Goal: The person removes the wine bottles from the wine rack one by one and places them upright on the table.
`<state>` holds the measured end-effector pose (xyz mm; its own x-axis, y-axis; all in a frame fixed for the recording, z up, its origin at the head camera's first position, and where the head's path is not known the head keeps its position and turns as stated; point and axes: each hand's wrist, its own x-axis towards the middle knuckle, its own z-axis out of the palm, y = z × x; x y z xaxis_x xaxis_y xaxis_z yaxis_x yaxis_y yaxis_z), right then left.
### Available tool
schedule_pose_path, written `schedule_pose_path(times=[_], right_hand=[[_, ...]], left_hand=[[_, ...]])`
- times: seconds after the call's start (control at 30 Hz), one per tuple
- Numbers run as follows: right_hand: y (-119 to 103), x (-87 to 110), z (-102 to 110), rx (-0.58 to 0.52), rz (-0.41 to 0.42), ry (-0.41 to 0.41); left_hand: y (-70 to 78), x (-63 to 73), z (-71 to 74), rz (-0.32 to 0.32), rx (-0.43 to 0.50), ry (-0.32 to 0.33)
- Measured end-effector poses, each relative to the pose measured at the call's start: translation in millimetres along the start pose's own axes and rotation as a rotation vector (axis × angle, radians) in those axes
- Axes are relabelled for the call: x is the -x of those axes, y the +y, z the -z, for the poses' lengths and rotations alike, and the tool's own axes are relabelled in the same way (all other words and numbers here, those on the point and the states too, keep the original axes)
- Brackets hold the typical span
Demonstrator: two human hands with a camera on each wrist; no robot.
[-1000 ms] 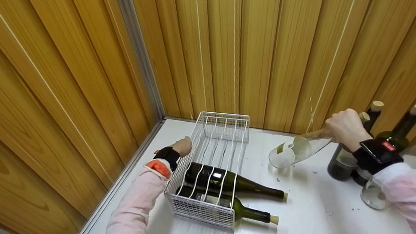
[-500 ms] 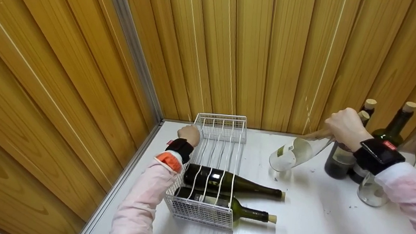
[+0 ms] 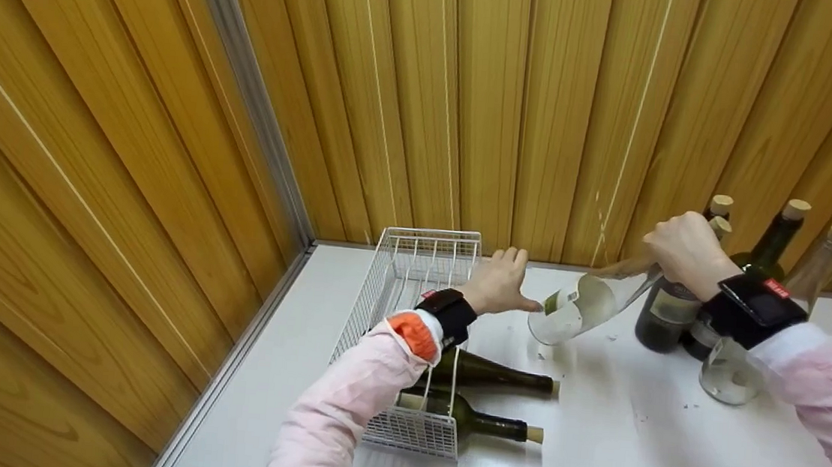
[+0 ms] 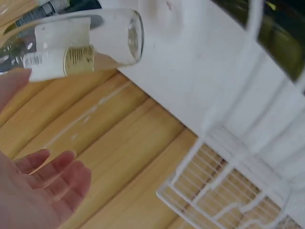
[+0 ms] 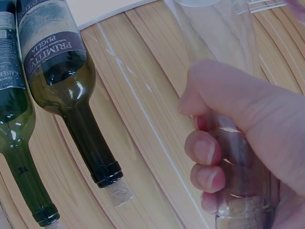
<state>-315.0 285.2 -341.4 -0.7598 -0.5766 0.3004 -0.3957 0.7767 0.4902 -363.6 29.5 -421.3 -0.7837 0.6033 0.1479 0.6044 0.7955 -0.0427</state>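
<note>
My right hand [image 3: 689, 250] grips a clear glass wine bottle [image 3: 567, 318] by its neck, and the right wrist view shows the fingers curled round it above a cork. The bottle tilts, its labelled base lower left. Close to that base, my left hand [image 3: 498, 282] reaches over the white wire rack [image 3: 414, 429] with fingers spread and the thumb toward the glass. In the left wrist view the palm is bare; whether the thumb touches the bottle I cannot tell. Two corked green bottles, one [image 3: 501, 375] behind the other [image 3: 486, 424], lie in the rack, partly behind my left sleeve.
Several corked bottles stand at the right, among them a dark labelled one [image 3: 669, 312], a green one [image 3: 769, 242] and a clear one [image 3: 731, 374] partly behind my right forearm. Wood-panelled walls [image 3: 456, 117] border the white table [image 3: 593, 445] at the back and left.
My left hand has left the rack's left side and crossed over it to the right, its fingers now spread beside the clear bottle. The right hand keeps its grip on the bottle.
</note>
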Motion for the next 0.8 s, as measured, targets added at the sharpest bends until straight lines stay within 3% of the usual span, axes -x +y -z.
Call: schedule_pose_path(times=[0.23, 0.37, 0.6, 0.8], right_hand=[[-6, -3.4, 11, 0.007, 0.021, -0.051], [-9, -3.5, 17, -0.013, 0.034, -0.043], [-12, -4.8, 26, -0.037, 0.043, -0.022], [-15, -2.8, 30, -0.037, 0.049, -0.019]], left_hand=[[31.1, -6.6, -27.0, 0.021, 0.249, 0.017], [42.0, -10.3, -39.6, 0.02, 0.342, 0.032], [45.3, -12.4, -50.2, 0.056, 0.472, 0.029], [45.1, -11.8, -57.2, 0.012, 0.667, 0.016]])
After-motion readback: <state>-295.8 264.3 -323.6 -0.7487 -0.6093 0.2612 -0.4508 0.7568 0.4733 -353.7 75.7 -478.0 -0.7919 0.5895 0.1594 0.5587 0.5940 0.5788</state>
